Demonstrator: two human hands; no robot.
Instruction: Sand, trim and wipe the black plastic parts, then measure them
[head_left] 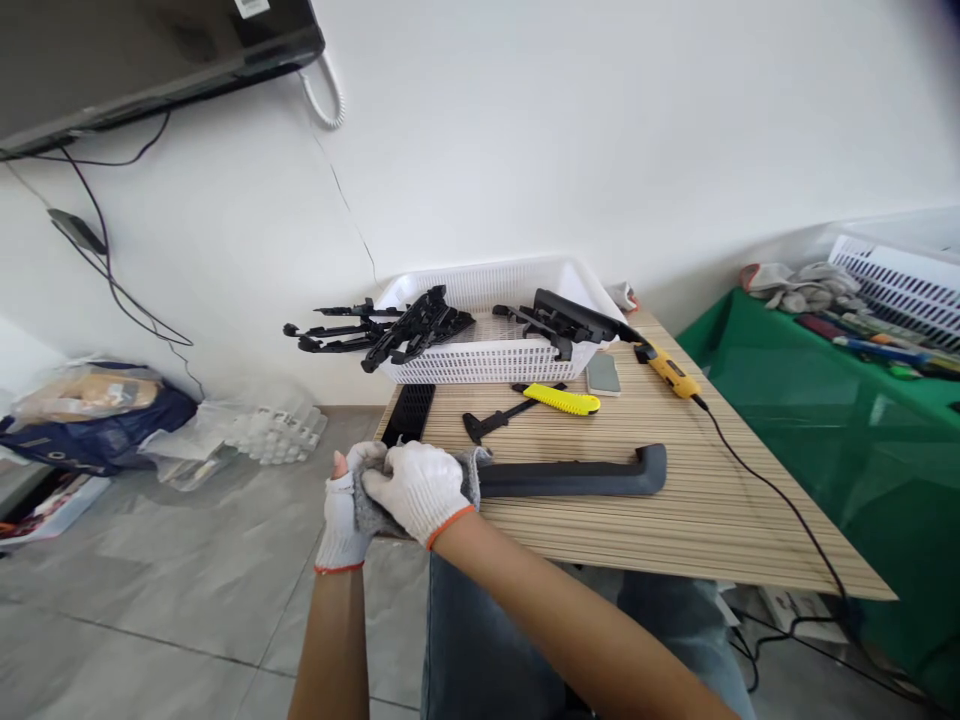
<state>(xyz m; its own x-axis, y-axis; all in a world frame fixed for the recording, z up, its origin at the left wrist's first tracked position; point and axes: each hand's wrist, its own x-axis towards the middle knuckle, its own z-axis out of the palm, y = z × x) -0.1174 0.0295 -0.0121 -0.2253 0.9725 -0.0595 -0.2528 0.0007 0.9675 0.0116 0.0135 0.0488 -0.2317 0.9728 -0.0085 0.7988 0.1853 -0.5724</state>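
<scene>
1. Two gloved hands meet at the near left corner of the worktop (675, 530): the left hand (341, 520) and the right hand (416, 488), both in white knit gloves.
2. Both are closed around a grey cloth (469, 475) wrapped over the left end of a long dark grey plastic bar (577, 478), the right hand on top, the left beneath.
3. The bar lies flat along the near part of the worktop, its far end bent upward.
4. Behind it lie a yellow utility knife (562, 400) and a black flat part (495, 418).
5. A white basket (487, 360) of black plastic parts (416, 328) stands at the far edge.
6. A yellow corded tool (671, 370) rests toward the far right corner.
</scene>
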